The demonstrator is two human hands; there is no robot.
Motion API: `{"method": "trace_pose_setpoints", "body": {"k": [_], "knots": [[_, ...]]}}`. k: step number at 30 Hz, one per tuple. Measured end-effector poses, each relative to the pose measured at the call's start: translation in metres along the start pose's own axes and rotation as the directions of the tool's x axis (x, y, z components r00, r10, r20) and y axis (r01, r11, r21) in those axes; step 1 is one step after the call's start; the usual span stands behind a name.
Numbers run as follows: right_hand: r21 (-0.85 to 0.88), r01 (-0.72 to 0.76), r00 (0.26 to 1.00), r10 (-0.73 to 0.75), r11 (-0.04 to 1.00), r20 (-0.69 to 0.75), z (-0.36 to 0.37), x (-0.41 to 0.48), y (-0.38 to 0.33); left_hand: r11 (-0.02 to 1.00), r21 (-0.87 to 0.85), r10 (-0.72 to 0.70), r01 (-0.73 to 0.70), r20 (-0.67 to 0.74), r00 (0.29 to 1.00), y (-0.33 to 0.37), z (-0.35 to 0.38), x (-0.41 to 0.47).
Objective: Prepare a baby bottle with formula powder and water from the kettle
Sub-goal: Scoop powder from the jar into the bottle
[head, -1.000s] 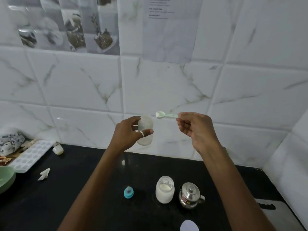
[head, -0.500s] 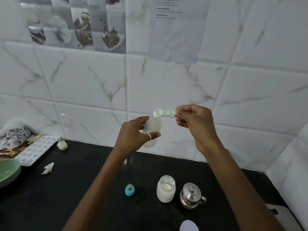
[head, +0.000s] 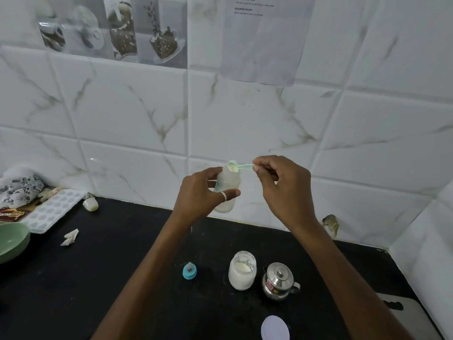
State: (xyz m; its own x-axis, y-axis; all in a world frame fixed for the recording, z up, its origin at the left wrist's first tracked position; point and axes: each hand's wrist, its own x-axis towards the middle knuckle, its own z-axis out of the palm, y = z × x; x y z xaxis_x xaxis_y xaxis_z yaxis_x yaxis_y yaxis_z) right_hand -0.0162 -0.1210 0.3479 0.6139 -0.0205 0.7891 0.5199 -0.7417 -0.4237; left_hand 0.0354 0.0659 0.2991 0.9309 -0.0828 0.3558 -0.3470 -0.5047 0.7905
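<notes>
The baby bottle (head: 226, 190) is a small, cloudy, see-through plastic one with faint teal print on its side. It has no top on, and a pale layer sits at its bottom. It is held up in the air in front of the tiled wall (head: 137, 114), above the black counter (head: 103, 278), leaning slightly to the right at the mouth.

The left hand (head: 201, 192) wraps around the bottle from the left, fingers behind it and the thumb, which wears a ring, pressed across the front. The right hand (head: 284, 187) is raised at the same height just to the right, its thumb and first fingers pinched together on the end of the handle of a light green spoon (head: 239, 166). The other fingers curl into the palm. The bowl of the spoon is at the bottle's mouth, tipped so its hollow faces the camera, with pale powder in it.

Lower on the counter, a glass jar (head: 242, 271) stands open and is roughly half full of white powder. Just to its right stands a small steel kettle (head: 278, 280) with its lid on and a red label on its side. Left of the jar lies the bottle's blue top (head: 189, 271), nipple up. A white round lid (head: 274, 328) lies at the near edge. Far left are a green bowl (head: 12, 241), whose inside looks bare, and a white tray (head: 52, 209) with rows of small hollows.
</notes>
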Motion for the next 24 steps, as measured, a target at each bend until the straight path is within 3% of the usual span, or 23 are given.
{"method": "trace_pose_setpoints", "body": {"k": [5,12,24], "knots": [[-0.133,0.214,0.977,-0.214,0.968,0.017,0.005,-0.004,0.006,1.000,-0.004,-0.009,0.009,-0.002,1.000,0.000,0.000,0.000],[-0.333,0.432,0.902,-0.409,0.838,0.139,0.010,-0.013,0.017,1.000,-0.014,-0.027,0.027,-0.006,1.000,-0.002,-0.003,0.001],[-0.347,0.460,0.887,-0.443,0.818,0.130,0.007,-0.014,0.012,1.000,-0.016,-0.027,0.027,-0.013,1.000,-0.002,-0.004,0.000]]}}
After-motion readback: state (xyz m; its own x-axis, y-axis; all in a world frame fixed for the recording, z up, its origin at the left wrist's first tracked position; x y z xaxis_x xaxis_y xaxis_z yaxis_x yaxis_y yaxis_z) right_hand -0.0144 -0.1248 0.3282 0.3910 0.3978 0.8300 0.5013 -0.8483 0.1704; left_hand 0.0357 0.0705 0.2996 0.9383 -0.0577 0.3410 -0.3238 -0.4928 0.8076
